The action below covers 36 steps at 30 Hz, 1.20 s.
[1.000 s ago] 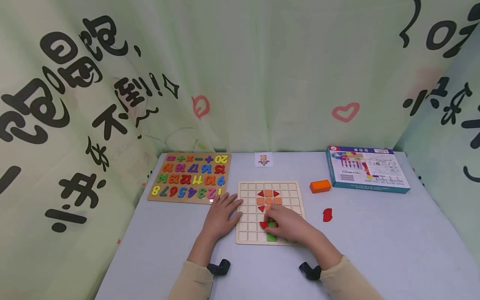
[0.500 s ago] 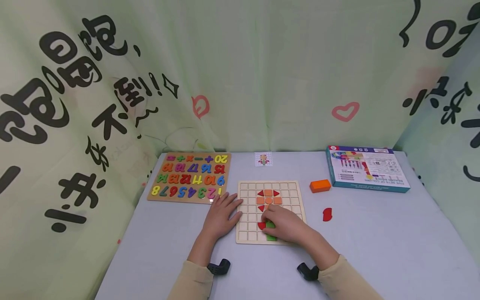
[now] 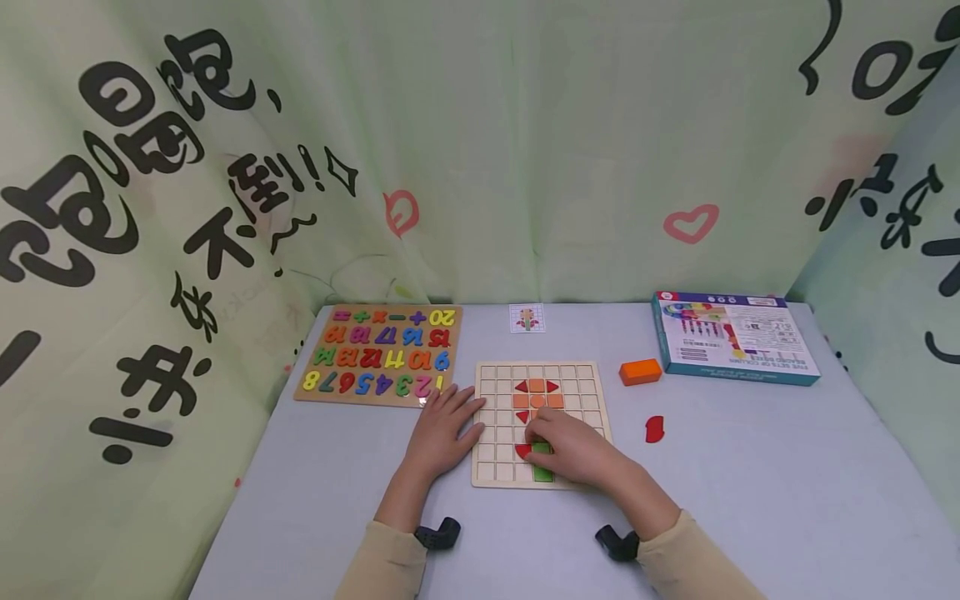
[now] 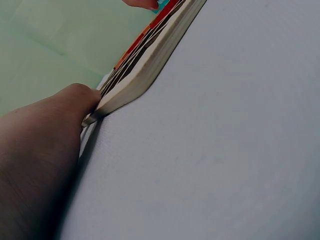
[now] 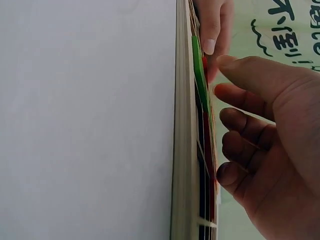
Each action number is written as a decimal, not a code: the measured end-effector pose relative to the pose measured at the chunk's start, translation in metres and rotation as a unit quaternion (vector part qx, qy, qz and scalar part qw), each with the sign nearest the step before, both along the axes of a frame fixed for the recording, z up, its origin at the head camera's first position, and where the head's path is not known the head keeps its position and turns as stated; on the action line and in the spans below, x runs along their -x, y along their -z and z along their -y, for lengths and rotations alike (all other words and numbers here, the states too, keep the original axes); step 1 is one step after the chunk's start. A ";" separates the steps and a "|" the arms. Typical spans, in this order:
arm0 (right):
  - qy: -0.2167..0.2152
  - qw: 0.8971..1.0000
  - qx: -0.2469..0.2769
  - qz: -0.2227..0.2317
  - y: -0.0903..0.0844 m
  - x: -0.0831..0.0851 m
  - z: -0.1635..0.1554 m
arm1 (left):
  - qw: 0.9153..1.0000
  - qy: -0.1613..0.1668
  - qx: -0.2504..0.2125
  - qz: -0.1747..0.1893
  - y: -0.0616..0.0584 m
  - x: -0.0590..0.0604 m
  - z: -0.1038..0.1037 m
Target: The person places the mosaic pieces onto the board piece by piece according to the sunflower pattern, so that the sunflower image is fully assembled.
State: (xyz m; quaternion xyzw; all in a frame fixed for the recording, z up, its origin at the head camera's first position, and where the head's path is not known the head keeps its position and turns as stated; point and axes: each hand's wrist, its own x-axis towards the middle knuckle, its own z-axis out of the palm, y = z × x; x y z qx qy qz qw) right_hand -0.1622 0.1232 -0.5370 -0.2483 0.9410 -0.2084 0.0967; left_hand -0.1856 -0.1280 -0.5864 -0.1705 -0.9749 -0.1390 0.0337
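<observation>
A wooden grid board (image 3: 585, 392) lies in the middle of the table, with orange and red pieces (image 3: 537, 394) forming a pattern, a red piece (image 3: 522, 451) and a green piece (image 3: 542, 474) near its front. My left hand (image 3: 442, 432) lies flat, fingers straight, on the board's left edge (image 4: 145, 65). My right hand (image 3: 572, 450) rests over the board's lower middle, loosely curled fingertips touching the pieces beside the red one. In the right wrist view the thumb (image 5: 250, 70) points toward the green piece (image 5: 199, 75); nothing is plainly pinched.
A number puzzle board (image 3: 378, 354) sits at the back left, a small picture card (image 3: 527, 318) at the back middle. An orange block (image 3: 641, 372) and a loose red piece (image 3: 655, 429) lie right of the grid board. A printed box (image 3: 731, 337) stands at the back right. Cloth walls surround the table.
My right hand has shifted slightly to the left over the board's lower middle. The left hand has stayed where it was.
</observation>
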 end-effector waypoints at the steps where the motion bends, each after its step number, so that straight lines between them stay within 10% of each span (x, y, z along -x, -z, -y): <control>1: 0.003 1.000 0.006 0.000 -0.001 0.000 -0.002 | 1.000 0.000 0.000 -0.001 0.000 0.000 0.000; 36: 0.145 0.987 0.027 0.070 -0.001 0.010 -0.176 | 1.000 -0.006 0.001 0.006 0.000 0.001 -0.001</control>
